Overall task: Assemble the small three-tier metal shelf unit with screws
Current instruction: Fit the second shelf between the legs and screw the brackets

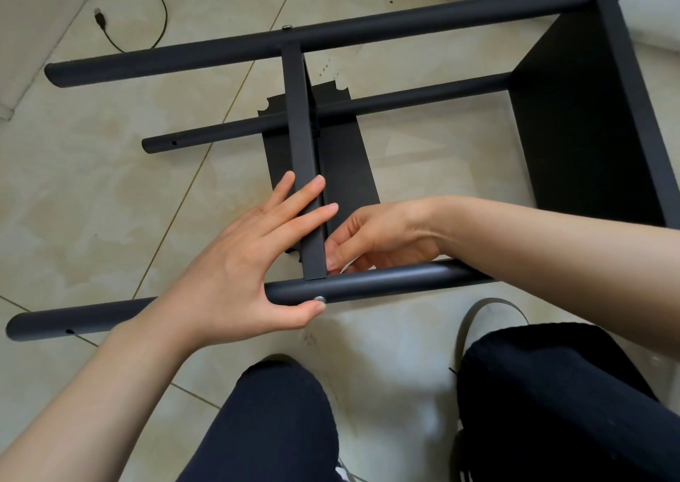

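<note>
The dark grey shelf unit lies on its side on the tiled floor. Its near pole [386, 277] and far pole [368, 29] are joined by the middle shelf [303, 143], standing on edge, and by the end shelf [574, 132] at the right. A silver screw [319, 299] sits in the near pole below the middle shelf. My left hand [239, 260] lays straight fingers across that shelf's rim, and its thumb tip presses the screw head. My right hand [382, 235] has curled fingers at the inner corner of shelf and pole. What they pinch is hidden.
A third pole [404, 97] runs lower down, with an empty hole near its left end. Another screw head [287, 27] shows on the far pole. A black cable with a USB plug [100, 18] lies at the top left. My knees [279, 426] are close below.
</note>
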Demonstrator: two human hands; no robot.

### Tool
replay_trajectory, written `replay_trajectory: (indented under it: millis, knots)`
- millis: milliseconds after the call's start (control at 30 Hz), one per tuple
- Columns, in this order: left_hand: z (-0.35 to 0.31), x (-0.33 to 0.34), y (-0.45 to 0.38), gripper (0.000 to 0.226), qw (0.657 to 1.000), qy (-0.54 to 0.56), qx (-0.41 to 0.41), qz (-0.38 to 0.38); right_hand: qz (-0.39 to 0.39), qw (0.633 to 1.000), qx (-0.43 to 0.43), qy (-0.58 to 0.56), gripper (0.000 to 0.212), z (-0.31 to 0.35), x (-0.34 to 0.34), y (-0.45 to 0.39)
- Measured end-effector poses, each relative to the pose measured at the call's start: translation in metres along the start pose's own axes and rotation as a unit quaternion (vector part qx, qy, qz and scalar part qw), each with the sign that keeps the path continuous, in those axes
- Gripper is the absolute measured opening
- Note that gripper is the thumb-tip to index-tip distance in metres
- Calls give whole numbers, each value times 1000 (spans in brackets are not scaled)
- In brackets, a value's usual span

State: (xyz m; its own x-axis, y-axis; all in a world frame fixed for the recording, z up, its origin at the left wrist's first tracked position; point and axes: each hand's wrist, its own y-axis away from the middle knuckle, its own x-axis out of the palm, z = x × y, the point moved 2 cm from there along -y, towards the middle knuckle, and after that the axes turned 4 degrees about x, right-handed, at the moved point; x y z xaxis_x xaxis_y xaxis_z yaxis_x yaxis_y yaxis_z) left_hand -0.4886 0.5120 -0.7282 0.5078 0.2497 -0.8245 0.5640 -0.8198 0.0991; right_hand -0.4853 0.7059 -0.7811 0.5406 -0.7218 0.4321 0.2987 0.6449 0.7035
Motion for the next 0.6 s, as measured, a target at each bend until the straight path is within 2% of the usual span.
replay_trajectory:
  millis: [333,533,600]
  knots:
    - [-1,0,0,89,1000,0,-2,1,12,1000,5,-6,10,1,0,-1]
    - [-1,-1,1,89,1000,2,-2,2,-3,1000,21,10,23,1,0,-3]
    - [-1,-1,0,89,1000,0,-2,2,-11,1000,23,15,20,1,-1,-4]
